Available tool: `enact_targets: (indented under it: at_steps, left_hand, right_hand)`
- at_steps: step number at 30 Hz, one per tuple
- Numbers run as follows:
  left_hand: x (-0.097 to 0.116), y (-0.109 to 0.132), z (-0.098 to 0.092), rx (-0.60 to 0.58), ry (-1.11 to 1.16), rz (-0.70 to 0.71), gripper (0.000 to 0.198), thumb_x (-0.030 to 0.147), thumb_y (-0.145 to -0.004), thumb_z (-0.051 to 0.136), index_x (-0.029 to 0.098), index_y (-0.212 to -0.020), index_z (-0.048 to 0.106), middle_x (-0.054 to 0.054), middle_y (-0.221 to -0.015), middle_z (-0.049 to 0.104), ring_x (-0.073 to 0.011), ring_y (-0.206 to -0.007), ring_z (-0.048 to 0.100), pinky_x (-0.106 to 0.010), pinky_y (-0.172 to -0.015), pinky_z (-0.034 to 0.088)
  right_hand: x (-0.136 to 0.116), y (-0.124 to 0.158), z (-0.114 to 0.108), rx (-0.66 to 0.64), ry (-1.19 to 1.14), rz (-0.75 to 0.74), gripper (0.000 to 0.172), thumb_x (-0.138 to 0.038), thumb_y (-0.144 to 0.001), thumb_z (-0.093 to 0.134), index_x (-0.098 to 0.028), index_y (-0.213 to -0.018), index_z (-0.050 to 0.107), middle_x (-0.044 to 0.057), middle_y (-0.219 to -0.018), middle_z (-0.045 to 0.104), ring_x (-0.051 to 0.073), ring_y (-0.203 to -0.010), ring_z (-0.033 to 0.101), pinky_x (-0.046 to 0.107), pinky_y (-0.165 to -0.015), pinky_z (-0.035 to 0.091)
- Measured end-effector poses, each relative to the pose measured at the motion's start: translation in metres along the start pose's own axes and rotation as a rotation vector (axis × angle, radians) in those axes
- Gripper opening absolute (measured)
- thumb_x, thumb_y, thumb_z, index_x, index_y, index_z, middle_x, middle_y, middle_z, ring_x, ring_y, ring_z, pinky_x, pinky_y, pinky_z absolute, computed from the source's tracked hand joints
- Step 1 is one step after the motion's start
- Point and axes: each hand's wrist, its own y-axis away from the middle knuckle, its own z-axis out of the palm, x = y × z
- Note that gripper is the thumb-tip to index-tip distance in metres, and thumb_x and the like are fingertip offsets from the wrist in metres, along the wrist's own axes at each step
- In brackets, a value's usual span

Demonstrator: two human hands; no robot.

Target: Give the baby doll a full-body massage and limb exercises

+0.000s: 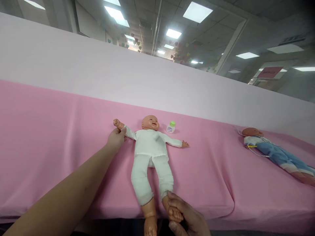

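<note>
A baby doll in white clothes [150, 147] lies on its back on the pink sheet [54, 141], head away from me and arms spread. My left hand [115, 138] reaches far out and pinches the doll's white sleeve near its raised fist. My right hand [185, 216] is at the near edge, fingers wrapped round the doll's bare foot. The doll's other leg hangs over the edge beside it.
A small white bottle with a green cap [170, 127] stands just right of the doll's head. A second doll in blue clothes [275, 152] lies at the right with a thin cord on it. A pale partition [147, 78] rises behind the sheet.
</note>
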Motion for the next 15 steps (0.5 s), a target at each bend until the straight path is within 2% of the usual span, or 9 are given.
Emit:
enact_targets:
  at_steps: [6,10,12,15]
  left_hand:
    - [0.015,0.024,0.011,-0.046,-0.401,0.358,0.036,0.05,-0.095,0.054,0.023,-0.115,0.066,-0.008,-0.114,0.075,-0.03,-0.106,0.071,-0.044,-0.095,0.054]
    - [0.019,0.04,0.026,-0.19,-0.61,0.679,0.04,0.042,-0.095,0.056,0.025,-0.13,0.065,-0.008,-0.135,0.068,-0.0299,-0.124,0.062,-0.045,-0.106,0.05]
    - [0.016,0.043,0.032,-0.244,-0.701,0.764,0.042,0.042,-0.096,0.056,0.025,-0.134,0.065,-0.009,-0.143,0.063,-0.0308,-0.133,0.056,-0.046,-0.113,0.045]
    - [0.013,0.043,0.034,-0.293,-0.807,0.819,0.04,0.042,-0.098,0.055,0.025,-0.131,0.067,-0.01,-0.141,0.064,-0.0309,-0.134,0.055,-0.047,-0.113,0.045]
  right_hand:
    - [-0.018,-0.023,-0.009,0.109,-0.02,0.035,0.051,-0.029,-0.092,0.074,-0.03,-0.141,0.06,0.01,-0.141,0.067,0.03,-0.128,0.066,0.038,-0.105,0.057]
    - [-0.025,-0.053,-0.008,0.197,-0.073,0.171,0.041,-0.03,-0.096,0.069,-0.029,-0.136,0.063,0.009,-0.142,0.066,0.029,-0.134,0.062,0.041,-0.109,0.056]
    - [-0.022,-0.069,-0.005,0.221,-0.086,0.24,0.038,-0.031,-0.096,0.068,-0.028,-0.135,0.065,0.01,-0.143,0.066,0.028,-0.136,0.06,0.043,-0.11,0.055]
    - [-0.014,-0.089,0.0,0.248,-0.089,0.259,0.039,-0.033,-0.096,0.068,-0.028,-0.134,0.066,0.01,-0.147,0.062,0.029,-0.139,0.057,0.046,-0.113,0.053]
